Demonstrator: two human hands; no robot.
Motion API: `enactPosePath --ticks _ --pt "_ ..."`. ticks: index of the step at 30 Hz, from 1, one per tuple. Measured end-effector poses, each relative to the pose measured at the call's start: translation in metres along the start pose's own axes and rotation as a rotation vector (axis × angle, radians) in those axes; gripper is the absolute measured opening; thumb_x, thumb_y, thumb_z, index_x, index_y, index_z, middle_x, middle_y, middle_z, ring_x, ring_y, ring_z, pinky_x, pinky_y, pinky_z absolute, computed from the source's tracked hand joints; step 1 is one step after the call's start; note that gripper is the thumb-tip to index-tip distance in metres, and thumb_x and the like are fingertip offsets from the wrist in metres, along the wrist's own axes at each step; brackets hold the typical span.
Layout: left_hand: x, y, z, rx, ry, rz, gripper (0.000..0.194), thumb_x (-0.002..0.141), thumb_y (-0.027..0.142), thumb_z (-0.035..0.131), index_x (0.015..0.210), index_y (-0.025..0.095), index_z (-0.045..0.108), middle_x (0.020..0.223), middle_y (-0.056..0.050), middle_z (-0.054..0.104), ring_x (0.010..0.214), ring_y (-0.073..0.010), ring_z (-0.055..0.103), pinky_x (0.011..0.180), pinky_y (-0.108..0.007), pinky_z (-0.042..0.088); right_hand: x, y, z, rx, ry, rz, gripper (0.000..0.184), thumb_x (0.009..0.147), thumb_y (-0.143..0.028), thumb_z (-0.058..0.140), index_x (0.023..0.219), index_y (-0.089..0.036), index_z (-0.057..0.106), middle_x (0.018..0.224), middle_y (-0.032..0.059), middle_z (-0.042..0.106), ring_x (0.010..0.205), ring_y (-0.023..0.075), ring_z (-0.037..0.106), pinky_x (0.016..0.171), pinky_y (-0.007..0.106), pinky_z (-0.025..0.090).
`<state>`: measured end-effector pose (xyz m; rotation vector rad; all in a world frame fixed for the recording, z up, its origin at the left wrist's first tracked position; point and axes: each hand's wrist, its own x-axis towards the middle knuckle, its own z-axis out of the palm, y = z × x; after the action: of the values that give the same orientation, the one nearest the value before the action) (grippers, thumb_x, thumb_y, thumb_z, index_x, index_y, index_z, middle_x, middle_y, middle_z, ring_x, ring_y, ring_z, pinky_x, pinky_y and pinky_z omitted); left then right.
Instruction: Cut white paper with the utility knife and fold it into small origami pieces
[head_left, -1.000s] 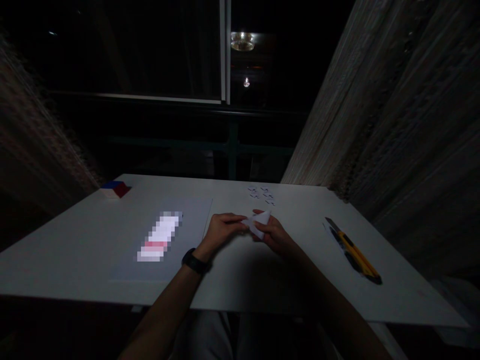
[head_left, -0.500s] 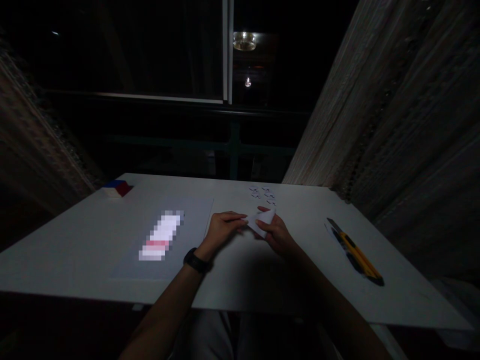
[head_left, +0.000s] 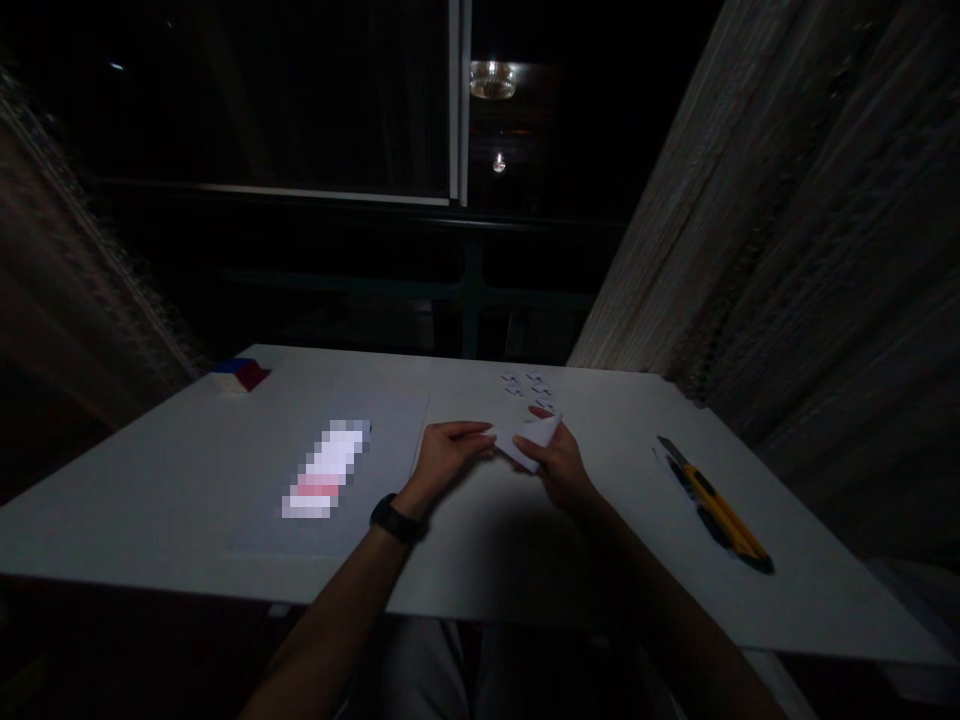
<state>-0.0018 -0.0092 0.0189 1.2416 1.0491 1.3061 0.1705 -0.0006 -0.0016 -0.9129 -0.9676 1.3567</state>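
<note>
In dim light, both my hands hold a small folded piece of white paper (head_left: 527, 437) just above a white table (head_left: 187, 470). My left hand (head_left: 444, 457), with a dark watch on its wrist, pinches the paper's left corner with closed fingers. My right hand (head_left: 562, 462) grips the paper's right side, fingers curled around it. Several tiny paper pieces (head_left: 529, 385) lie on the table just beyond my hands.
A yellow and black utility knife (head_left: 716, 506) lies on the table to the right. A large sheet (head_left: 375, 430) with a blurred patch lies to the left. A red and blue block (head_left: 240, 372) sits at the far left corner. Curtains hang on both sides of a dark window.
The folded paper has shifted slightly to the right and turned a little between my hands. Both hands keep their hold.
</note>
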Motion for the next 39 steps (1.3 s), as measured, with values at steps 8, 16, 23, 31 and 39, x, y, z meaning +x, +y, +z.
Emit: enactPosePath --ticks 8,16,23,31,39 --pt "0.0000 0.0003 0.0009 -0.015 -0.004 -0.019 0.034 0.055 0.028 0.080 0.081 0.007 0.072 0.067 -0.009 0.070 0.061 -0.0190 0.066 0.067 -0.032 0.055 0.0010 0.0018 -0.0017 -0.017 0.012 0.018 0.074 0.051 -0.026 0.081 0.114 -0.025 0.042 0.089 0.0004 0.055 0.066 0.0167 0.061 0.046 0.028 0.054" --pt "-0.0005 -0.0004 0.0043 0.015 0.040 0.006 0.027 0.056 0.027 0.078 0.075 0.008 0.072 0.064 -0.009 0.070 0.059 -0.0174 0.065 0.063 -0.029 0.055 0.0014 0.0019 -0.0011 -0.024 0.009 -0.011 0.077 0.049 -0.025 0.082 0.115 -0.024 0.043 0.086 0.0000 0.055 0.067 0.0170 0.060 0.047 0.028 0.055" --pt "0.0020 -0.0055 0.0026 0.091 0.034 0.034 0.029 0.058 0.026 0.077 0.081 0.009 0.073 0.071 -0.010 0.071 0.064 -0.0189 0.067 0.066 -0.030 0.055 0.0024 0.0034 -0.0022 -0.017 0.023 -0.044 0.074 0.049 -0.024 0.082 0.113 -0.023 0.045 0.085 -0.0002 0.056 0.066 0.0174 0.061 0.044 0.027 0.053" --pt "-0.0024 -0.0026 0.0035 0.110 -0.023 0.001 0.031 0.058 0.024 0.077 0.086 0.010 0.072 0.076 -0.010 0.072 0.063 -0.0184 0.067 0.064 -0.028 0.054 0.0022 0.0024 -0.0031 -0.016 -0.004 -0.003 0.075 0.048 -0.022 0.080 0.114 -0.022 0.045 0.082 -0.0009 0.059 0.061 0.0166 0.060 0.043 0.027 0.051" --pt "-0.0017 -0.0040 0.0048 0.144 0.003 0.034 0.023 0.062 0.024 0.074 0.080 0.010 0.073 0.073 -0.011 0.072 0.063 -0.0180 0.066 0.061 -0.026 0.053 0.0028 0.0015 -0.0028 -0.034 -0.006 -0.003 0.076 0.048 -0.023 0.080 0.115 -0.022 0.044 0.081 -0.0001 0.059 0.063 0.0176 0.061 0.045 0.028 0.051"
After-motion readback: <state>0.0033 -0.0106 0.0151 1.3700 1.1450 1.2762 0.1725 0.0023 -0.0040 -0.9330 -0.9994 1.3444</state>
